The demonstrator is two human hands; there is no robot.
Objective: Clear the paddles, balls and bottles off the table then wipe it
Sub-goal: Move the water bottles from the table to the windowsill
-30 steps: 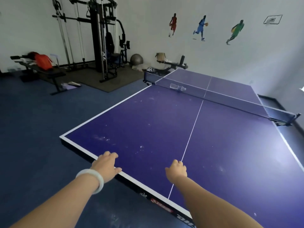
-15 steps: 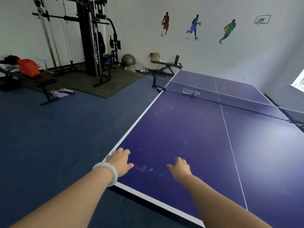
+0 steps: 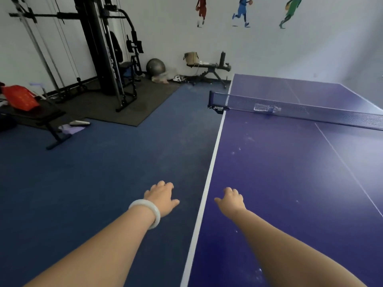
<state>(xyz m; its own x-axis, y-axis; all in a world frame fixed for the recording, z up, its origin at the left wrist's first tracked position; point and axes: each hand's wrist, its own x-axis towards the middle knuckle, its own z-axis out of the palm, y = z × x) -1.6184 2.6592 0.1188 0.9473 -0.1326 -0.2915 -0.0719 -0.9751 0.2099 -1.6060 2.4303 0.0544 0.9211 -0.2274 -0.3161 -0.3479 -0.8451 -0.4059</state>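
The purple table-tennis table (image 3: 279,172) fills the right half of the view, with white smudges on its near half. A clear plastic bottle (image 3: 267,108) lies on its side behind the net (image 3: 310,112), seen through the mesh. My left hand (image 3: 160,196), with a white bangle on the wrist, hangs over the blue floor just left of the table's side line, empty, fingers loosely apart. My right hand (image 3: 230,199) hovers over the table near that edge, empty, fingers curled loosely. No paddles or balls are visible.
A black weight machine (image 3: 107,52) stands on a dark mat at the back left. A bench (image 3: 37,114) with a red bag (image 3: 18,97) is at far left. Another bench (image 3: 209,69) and a grey exercise ball (image 3: 155,66) sit by the far wall.
The view has swung and shifted left along the table's side edge. My left hand has come off the table corner and now hangs over the floor; my right hand stays above the table.
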